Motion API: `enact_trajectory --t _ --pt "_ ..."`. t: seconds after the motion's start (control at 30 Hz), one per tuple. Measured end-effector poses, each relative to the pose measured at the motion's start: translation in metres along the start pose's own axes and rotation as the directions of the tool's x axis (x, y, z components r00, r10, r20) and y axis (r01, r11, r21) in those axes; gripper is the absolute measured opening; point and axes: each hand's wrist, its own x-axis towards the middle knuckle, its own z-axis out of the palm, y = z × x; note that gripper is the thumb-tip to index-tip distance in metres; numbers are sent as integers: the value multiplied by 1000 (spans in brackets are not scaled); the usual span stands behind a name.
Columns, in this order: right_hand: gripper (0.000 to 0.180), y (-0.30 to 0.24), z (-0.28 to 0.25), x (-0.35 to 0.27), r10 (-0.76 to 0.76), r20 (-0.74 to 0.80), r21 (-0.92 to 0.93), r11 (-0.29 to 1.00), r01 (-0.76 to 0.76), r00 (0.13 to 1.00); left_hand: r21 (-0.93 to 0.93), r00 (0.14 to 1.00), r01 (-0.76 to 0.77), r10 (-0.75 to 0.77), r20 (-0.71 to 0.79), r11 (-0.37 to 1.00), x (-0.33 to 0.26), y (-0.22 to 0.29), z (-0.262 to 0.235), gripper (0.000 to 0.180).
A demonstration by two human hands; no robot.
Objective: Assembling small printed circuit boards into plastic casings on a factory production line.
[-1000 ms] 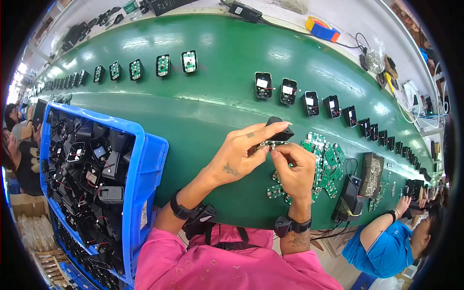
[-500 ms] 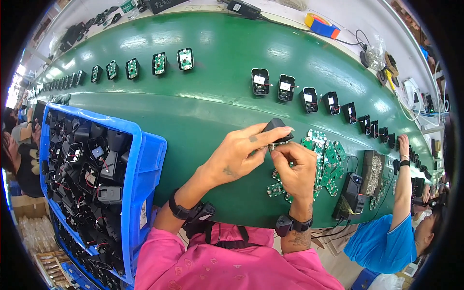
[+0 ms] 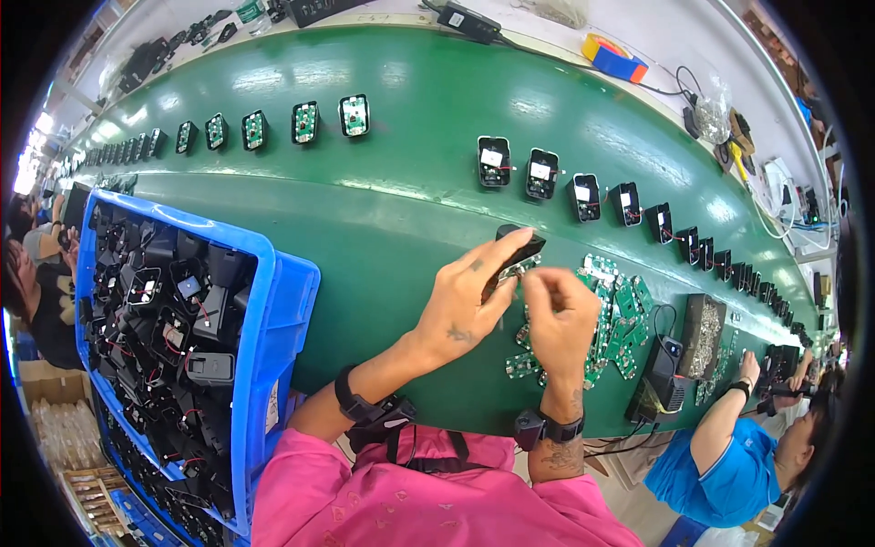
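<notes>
My left hand (image 3: 467, 296) grips a small black plastic housing (image 3: 530, 242) above the green bench, tilted. A green circuit board (image 3: 519, 268) shows at the housing's near side, by my left fingers; how far it sits inside cannot be told. Close to the board's right end, my right hand (image 3: 561, 319) is closed in a pinch. Whatever lies between its fingertips is hidden or too small to make out. Below and right of my hands lies a loose heap of green circuit boards (image 3: 623, 319).
A blue crate (image 3: 290, 310) full of black housings stands at left. Open housings (image 3: 493, 162) line the bench at right; others with circuit boards (image 3: 305, 122) line the far left. A black device (image 3: 663, 378) and tray of small metal parts (image 3: 700, 337) lie near a co-worker in blue (image 3: 720, 465).
My right hand has drawn slightly down and away from the housing. The housing has turned, showing more of the board. The co-worker's arm has pulled back from the row.
</notes>
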Motion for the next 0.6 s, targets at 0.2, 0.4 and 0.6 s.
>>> enact_trajectory --t 0.2,0.4,0.6 --pt "17 -6 -5 7 337 237 152 914 -377 911 -462 925 379 -331 184 802 0 6 -11 63" --pt "18 -16 -6 -4 -12 30 -75 997 14 999 -150 963 263 -249 104 953 4 0 -12 64" --pt "16 -15 11 -7 -37 89 50 998 32 995 -231 970 244 -242 35 942 -3 -10 -6 60"
